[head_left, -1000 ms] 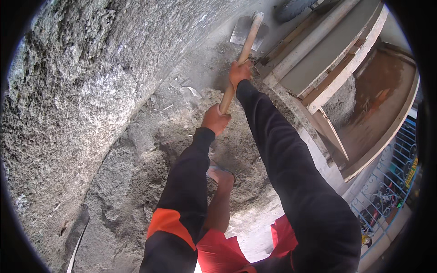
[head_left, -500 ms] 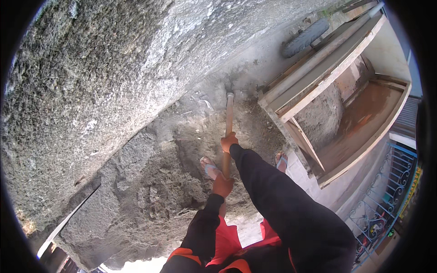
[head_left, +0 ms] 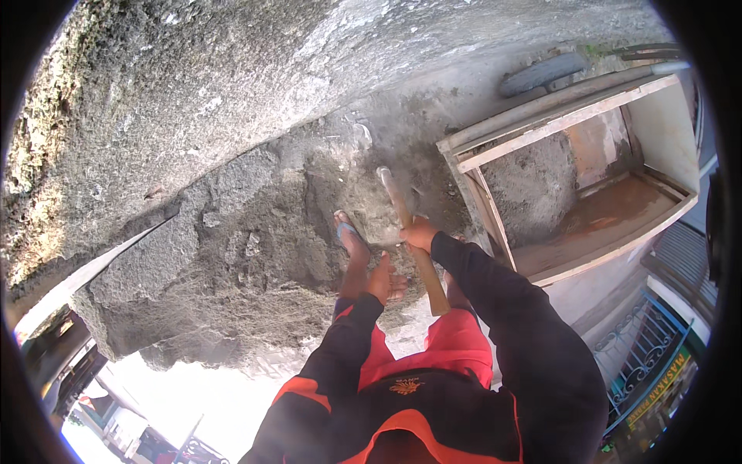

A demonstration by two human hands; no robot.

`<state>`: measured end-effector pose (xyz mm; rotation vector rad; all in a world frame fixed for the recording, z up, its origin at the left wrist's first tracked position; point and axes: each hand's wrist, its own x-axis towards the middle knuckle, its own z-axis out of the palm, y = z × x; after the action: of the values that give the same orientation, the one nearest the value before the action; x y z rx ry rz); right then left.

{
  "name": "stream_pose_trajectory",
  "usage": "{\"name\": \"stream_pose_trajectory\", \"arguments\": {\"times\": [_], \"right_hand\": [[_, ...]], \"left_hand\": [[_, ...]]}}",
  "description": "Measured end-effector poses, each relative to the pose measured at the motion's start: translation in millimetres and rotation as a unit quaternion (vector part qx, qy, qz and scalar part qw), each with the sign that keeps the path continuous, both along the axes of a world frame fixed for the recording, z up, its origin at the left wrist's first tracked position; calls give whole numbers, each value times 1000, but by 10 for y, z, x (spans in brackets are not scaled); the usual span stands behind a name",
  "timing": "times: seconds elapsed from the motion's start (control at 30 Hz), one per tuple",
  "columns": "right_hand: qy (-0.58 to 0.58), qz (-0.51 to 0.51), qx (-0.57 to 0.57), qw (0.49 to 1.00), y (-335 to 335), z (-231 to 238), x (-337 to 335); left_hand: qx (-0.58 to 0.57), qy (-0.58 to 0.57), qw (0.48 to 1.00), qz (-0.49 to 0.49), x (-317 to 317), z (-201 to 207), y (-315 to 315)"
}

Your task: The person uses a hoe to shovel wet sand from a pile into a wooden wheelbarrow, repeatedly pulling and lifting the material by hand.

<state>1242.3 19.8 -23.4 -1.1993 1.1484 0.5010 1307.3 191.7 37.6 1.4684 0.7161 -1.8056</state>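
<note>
My right hand [head_left: 420, 233] is wrapped round the wooden handle [head_left: 427, 277] of a long-handled digging tool. The handle slants from near my shorts up and away to a pale metal collar at its far end; the blade cannot be made out against the grey ground. My left hand [head_left: 386, 281] is off the handle, a little to its left, with fingers spread and nothing in them. Under the tool lies a mound of rough grey sand or mortar mix [head_left: 255, 232]. My sandalled left foot [head_left: 345, 224] stands on it.
A rough concrete wall [head_left: 209, 93] runs along the far left. To the right stands a wooden-framed box [head_left: 568, 271] with grey material and a brownish panel inside. Behind it lies a dark rounded object [head_left: 543, 73]. A blue metal railing [head_left: 645, 352] is at lower right.
My left hand has let go of the handle and opened. The right hand still grips it, and the tool has come nearer to me, its near end swinging right. The view has turned.
</note>
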Motion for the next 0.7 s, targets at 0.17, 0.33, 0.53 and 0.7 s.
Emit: {"name": "stream_pose_trajectory", "arguments": {"times": [0.17,0.33,0.53,0.7], "right_hand": [[-31,110,9,993,-527,1649,-789],[-83,188,-46,978,-1260,3042,-2031],[-72,419,-273,863,-2247,3839,-3583],[105,374,-399,830,-2508,3767,-4785]], "left_hand": [[-37,38,991,121,-399,257,-722],[-179,69,946,261,-930,720,-1691],[-74,113,911,389,-2251,1510,-2410],[-251,226,897,284,-3056,2097,-2720]]}}
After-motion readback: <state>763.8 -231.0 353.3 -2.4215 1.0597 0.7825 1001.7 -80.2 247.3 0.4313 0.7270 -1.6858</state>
